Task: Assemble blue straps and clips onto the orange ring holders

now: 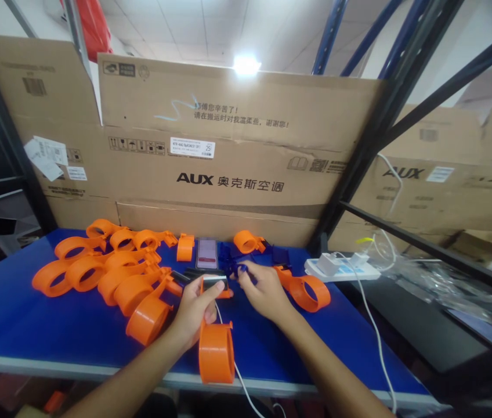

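My left hand is closed round an orange plastic part with a wide ring end, holding it over the blue table near the front edge. A small dark insert sits at the part's top by my thumb. My right hand pinches a small dark blue piece just right of it. Beside that wrist lies another orange ring part.
Several orange ring parts are piled on the table's left. A pink-screened device and more blue pieces lie at the back. A white power strip with cables sits right. Cardboard boxes wall the back; shelf posts rise right.
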`<action>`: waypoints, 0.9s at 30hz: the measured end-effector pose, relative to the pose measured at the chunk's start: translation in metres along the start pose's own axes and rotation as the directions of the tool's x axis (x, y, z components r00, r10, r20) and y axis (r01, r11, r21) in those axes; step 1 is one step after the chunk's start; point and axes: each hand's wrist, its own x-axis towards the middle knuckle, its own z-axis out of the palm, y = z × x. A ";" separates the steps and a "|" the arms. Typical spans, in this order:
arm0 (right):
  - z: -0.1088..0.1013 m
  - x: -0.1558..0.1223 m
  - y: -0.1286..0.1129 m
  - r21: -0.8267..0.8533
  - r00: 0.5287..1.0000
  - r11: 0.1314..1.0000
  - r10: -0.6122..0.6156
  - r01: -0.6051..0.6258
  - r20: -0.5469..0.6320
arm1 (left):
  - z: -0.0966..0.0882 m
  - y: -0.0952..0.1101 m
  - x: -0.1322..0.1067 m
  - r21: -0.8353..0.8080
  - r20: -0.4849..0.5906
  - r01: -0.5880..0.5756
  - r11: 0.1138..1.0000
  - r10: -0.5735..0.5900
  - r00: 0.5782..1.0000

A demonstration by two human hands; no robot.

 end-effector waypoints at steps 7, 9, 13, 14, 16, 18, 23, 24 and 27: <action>0.001 0.076 0.036 -0.369 0.953 0.896 0.294 -0.246 0.078 | 0.001 -0.001 -0.002 0.049 0.006 0.003 0.999 -0.003 1.000; 0.007 0.091 0.047 -0.388 0.945 0.889 0.308 -0.244 0.112 | 0.000 -0.002 -0.001 0.051 0.004 0.001 0.999 -0.001 1.000; 0.023 0.098 0.064 -0.418 0.922 0.870 0.353 -0.261 0.160 | -0.001 -0.004 -0.001 0.064 0.016 -0.007 0.998 0.006 1.000; 0.025 0.097 0.066 -0.420 0.918 0.867 0.362 -0.267 0.163 | -0.001 -0.004 0.000 0.067 0.021 -0.005 0.998 0.004 1.000; 0.028 0.096 0.067 -0.411 0.919 0.869 0.363 -0.274 0.155 | -0.002 -0.005 0.000 0.069 0.025 0.002 0.998 -0.004 1.000; 0.027 0.095 0.063 -0.385 0.931 0.883 0.340 -0.267 0.133 | -0.002 -0.005 0.000 0.061 0.014 0.014 0.998 -0.015 1.000; 0.010 0.083 0.025 -0.247 0.971 0.954 0.206 -0.172 0.118 | -0.002 -0.004 0.001 0.036 -0.059 0.006 0.999 -0.004 0.998; 0.005 0.078 0.014 -0.137 0.989 0.987 0.101 -0.086 0.111 | -0.002 -0.003 0.002 0.029 -0.073 0.004 1.000 -0.002 0.997; -0.006 0.056 -0.018 0.076 0.965 0.979 -0.199 0.189 0.169 | 0.000 -0.001 0.003 -0.009 -0.083 -0.001 1.000 0.000 0.997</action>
